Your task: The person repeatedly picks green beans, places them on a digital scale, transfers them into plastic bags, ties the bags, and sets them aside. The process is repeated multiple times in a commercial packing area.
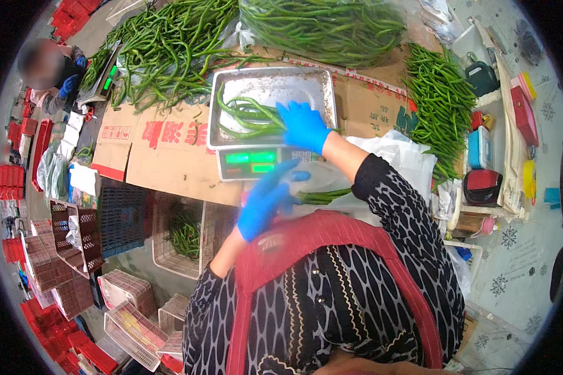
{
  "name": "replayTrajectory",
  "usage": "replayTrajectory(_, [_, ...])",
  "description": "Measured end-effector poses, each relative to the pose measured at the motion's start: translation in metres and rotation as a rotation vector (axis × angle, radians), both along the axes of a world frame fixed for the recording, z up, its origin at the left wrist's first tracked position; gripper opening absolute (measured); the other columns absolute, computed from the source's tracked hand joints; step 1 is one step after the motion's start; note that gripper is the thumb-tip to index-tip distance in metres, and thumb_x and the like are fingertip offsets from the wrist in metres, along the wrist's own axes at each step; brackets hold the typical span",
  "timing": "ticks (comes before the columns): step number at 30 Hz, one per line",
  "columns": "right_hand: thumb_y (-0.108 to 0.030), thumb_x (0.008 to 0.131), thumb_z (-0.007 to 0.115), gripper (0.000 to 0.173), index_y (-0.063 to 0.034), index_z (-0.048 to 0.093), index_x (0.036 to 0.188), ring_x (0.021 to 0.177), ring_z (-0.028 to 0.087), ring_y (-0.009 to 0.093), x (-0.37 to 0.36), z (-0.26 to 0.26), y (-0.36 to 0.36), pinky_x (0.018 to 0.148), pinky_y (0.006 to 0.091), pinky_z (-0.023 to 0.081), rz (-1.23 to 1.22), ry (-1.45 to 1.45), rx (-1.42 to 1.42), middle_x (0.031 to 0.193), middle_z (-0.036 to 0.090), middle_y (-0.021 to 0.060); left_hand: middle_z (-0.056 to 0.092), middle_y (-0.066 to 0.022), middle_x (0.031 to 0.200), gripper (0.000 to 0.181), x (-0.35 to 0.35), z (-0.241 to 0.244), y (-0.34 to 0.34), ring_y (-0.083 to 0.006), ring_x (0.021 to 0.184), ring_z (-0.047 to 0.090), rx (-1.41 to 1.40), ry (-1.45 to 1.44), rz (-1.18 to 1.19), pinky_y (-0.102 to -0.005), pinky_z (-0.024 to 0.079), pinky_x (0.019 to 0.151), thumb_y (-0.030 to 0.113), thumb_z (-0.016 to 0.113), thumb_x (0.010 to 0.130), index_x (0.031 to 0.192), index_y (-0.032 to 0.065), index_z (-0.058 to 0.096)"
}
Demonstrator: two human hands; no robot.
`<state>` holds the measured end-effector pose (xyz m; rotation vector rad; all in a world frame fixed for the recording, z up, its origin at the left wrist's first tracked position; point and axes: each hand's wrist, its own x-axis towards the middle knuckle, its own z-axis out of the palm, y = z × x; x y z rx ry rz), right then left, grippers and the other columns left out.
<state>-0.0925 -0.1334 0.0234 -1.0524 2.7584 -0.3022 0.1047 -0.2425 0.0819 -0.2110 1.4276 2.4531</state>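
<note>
My right hand (305, 126), in a blue glove, is on several long green chili peppers (251, 115). Its fingers close over their right ends. The peppers rest in the metal tray (328, 101) of a digital scale (223, 164) with lit green displays. My left hand (265, 206), also blue-gloved and blurred, hovers in front of the scale with its fingers pointing right. Beside it, more green peppers (323, 197) lie on clear plastic near my apron; whether the left fingers pinch anything is not clear.
Cardboard (169, 154) covers the table. A loose pepper heap (169, 51) and a full plastic bag of peppers (323, 28) lie behind the scale. At right are another pepper pile (438, 108) and white bags (399, 150). A plastic crate (159, 243) stands below; a gloved person works far left.
</note>
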Motion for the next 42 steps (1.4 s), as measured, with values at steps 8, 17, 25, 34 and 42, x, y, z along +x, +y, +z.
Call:
replayTrajectory(8, [-0.017,0.080,0.061,0.046,-0.0035,0.054,0.123,0.085,0.067,0.039,-0.035,-0.041,0.005,0.076,0.0479,0.053,-0.028,-0.078,-0.066,0.101,0.064,0.0251,0.060,-0.0148,0.125,0.050,0.000,0.009,0.000,-0.0118,0.077,0.059,-0.100,0.062,-0.075,-0.0234,0.048,0.067,0.022,0.049,0.099,0.145,0.0042,0.040])
replayTrajectory(17, [-0.021,0.083,0.070,0.062,-0.0017,0.048,0.138,0.107,0.056,0.017,-0.042,0.088,0.101,0.098,0.0346,0.044,-0.008,-0.472,-0.878,0.122,0.061,0.0103,0.042,-0.0170,0.148,0.071,-0.009,0.012,0.013,-0.0083,0.059,0.049,0.059,0.099,0.083,-0.0279,0.052,0.067,0.034,0.059,0.094,0.152,0.0082,0.027])
replayTrajectory(25, [-0.010,0.082,0.069,0.043,-0.0060,0.058,0.123,0.094,0.062,0.015,0.051,0.114,0.114,0.083,0.0338,0.052,0.200,-0.558,-1.196,0.108,0.066,0.0044,0.028,-0.0110,0.157,0.070,-0.021,0.030,0.030,-0.0165,0.068,0.055,0.082,0.224,-0.035,-0.0298,0.053,0.056,0.034,0.049,0.099,0.157,0.0241,0.010])
replayTrajectory(34, [-0.023,0.087,0.065,0.044,-0.0099,0.055,0.128,0.101,0.065,0.029,0.082,0.006,0.152,0.088,0.0374,0.051,0.291,-0.578,-0.286,0.110,0.066,0.0149,0.023,-0.0164,0.158,0.077,-0.011,0.033,0.018,-0.0290,0.141,0.031,0.095,0.181,-0.063,-0.0431,0.040,0.109,0.060,0.039,0.097,0.157,0.0196,0.010])
replayTrajectory(42, [-0.010,0.076,0.065,0.065,-0.0092,0.048,0.139,0.101,0.063,0.039,0.107,-0.020,0.247,0.086,0.0462,0.051,0.176,-0.340,0.104,0.111,0.063,0.0205,0.039,-0.0166,0.151,0.090,-0.010,0.023,0.018,-0.0078,0.068,0.060,-0.104,0.007,-0.026,-0.0175,0.043,0.048,0.058,0.059,0.085,0.154,0.0117,0.024])
